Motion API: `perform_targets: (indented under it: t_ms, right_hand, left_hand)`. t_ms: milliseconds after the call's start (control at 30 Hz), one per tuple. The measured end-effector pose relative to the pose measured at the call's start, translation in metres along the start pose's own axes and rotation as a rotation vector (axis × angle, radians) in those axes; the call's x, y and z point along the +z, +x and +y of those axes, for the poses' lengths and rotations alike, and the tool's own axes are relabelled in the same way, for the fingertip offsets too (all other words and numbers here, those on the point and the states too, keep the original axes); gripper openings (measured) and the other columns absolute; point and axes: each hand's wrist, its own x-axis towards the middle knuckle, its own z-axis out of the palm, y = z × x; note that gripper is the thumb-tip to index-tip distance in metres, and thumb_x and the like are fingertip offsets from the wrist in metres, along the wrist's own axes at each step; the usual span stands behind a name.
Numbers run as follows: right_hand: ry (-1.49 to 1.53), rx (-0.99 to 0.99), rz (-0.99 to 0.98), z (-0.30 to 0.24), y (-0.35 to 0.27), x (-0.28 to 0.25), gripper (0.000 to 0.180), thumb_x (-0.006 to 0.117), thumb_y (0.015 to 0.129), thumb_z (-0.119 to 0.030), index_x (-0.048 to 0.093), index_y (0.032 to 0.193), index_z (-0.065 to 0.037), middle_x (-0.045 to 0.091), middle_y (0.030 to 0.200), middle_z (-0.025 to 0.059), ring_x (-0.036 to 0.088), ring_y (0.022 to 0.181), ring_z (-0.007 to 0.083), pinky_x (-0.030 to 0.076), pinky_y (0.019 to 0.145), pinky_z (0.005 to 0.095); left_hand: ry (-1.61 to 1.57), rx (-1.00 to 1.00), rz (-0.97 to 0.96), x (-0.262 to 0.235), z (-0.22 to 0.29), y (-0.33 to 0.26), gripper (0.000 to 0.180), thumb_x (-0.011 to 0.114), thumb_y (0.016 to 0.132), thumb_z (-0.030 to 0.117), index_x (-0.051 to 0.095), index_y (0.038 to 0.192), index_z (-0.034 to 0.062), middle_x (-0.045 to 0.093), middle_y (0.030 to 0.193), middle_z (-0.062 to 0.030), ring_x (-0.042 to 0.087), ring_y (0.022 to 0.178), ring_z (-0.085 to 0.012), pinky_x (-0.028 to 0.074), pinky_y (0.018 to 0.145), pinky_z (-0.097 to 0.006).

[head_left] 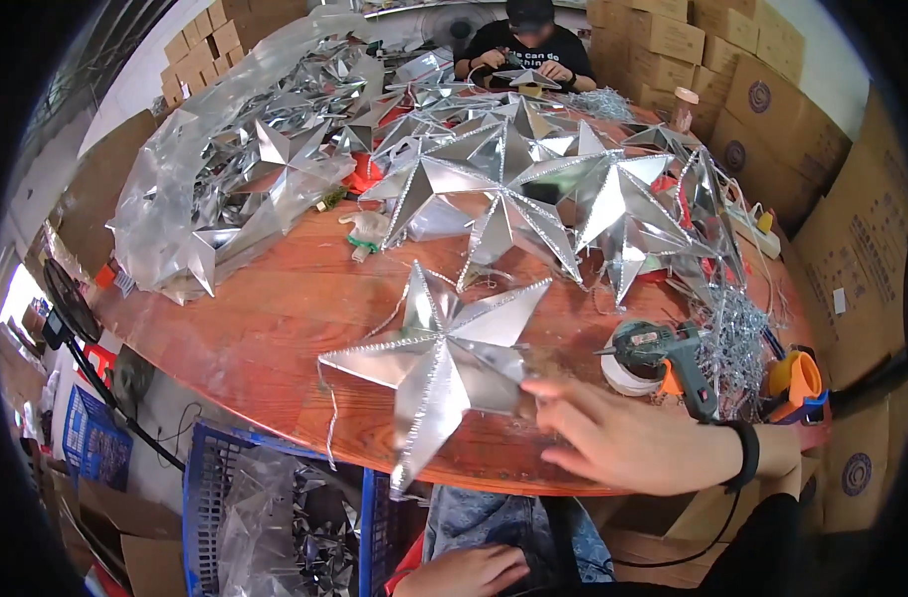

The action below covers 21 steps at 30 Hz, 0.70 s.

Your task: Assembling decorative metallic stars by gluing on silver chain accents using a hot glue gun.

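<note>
In front of me on the table lies a large silver five-pointed star (439, 348), its ridges partly edged with sparkling trim and a loose strand hanging off its left point. My right hand (623, 438) reaches in from the right, palm down with fingers apart; a fingertip meets the star's right lower point. Low in the view, my left hand (469, 572) rests flat over my lap, fingers stretched, holding nothing. To the right of the star, a dark green glue gun (663, 353) with an orange trigger lies by a white tape roll (623, 376).
More trimmed silver stars (504, 194) crowd the table's middle. A clear plastic bag (155, 219) of stars spreads at left. Tangled silver tinsel (737, 338) sits right, near an orange tape dispenser (794, 378). A blue crate (210, 497) stands below. Across the table, a person (528, 50) works.
</note>
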Motion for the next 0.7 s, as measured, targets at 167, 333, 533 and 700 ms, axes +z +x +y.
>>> perform_targets:
  t_ms: [167, 333, 533, 700]
  right_hand:
    - [-0.031, -0.22, 0.083, -0.009, -0.016, 0.013, 0.02, 0.058, 0.078, -0.012, 0.05, 0.092, 0.0, 0.051, 0.106, 0.0148, 0.053, 0.098, 0.0285, 0.048, 0.076, 0.0343]
    - [0.244, -0.447, -0.191, -0.02, -0.038, 0.013, 0.025, 0.054, 0.079, -0.014, 0.05, 0.099, 0.001, 0.048, 0.092, 0.0097, 0.057, 0.079, 0.0234, 0.048, 0.066, 0.0315]
    - [0.36, -0.511, 0.021, -0.022, -0.039, -0.003, 0.021, 0.062, 0.08, -0.012, 0.055, 0.096, -0.001, 0.056, 0.095, 0.0099, 0.06, 0.075, 0.0234, 0.051, 0.064, 0.031]
    - [0.59, -0.239, 0.127, -0.002, -0.031, -0.009, 0.02, 0.061, 0.079, 0.001, 0.057, 0.099, 0.001, 0.061, 0.097, 0.0094, 0.064, 0.081, 0.0223, 0.052, 0.068, 0.03]
  left_hand:
    - [-0.362, 0.284, 0.062, -0.039, 0.04, 0.0, 0.024, 0.053, 0.093, 0.015, 0.054, 0.116, 0.0101, 0.061, 0.102, -0.0122, 0.061, 0.096, -0.0274, 0.047, 0.082, -0.037]
    - [-0.635, 0.308, 0.936, -0.019, 0.035, 0.012, 0.036, 0.04, 0.097, 0.027, 0.059, 0.098, -0.0042, 0.057, 0.111, -0.0255, 0.065, 0.068, -0.0203, 0.052, 0.059, -0.03]
    - [-0.249, 0.257, 0.355, -0.025, 0.026, 0.033, 0.023, 0.058, 0.087, 0.014, 0.058, 0.101, -0.0048, 0.063, 0.095, -0.0169, 0.063, 0.075, -0.0291, 0.05, 0.064, -0.032]
    - [-0.317, -0.074, 0.569, -0.021, 0.033, 0.023, 0.012, 0.056, 0.088, 0.008, 0.063, 0.092, -0.0002, 0.065, 0.074, -0.011, 0.064, 0.066, -0.0216, 0.05, 0.062, -0.03]
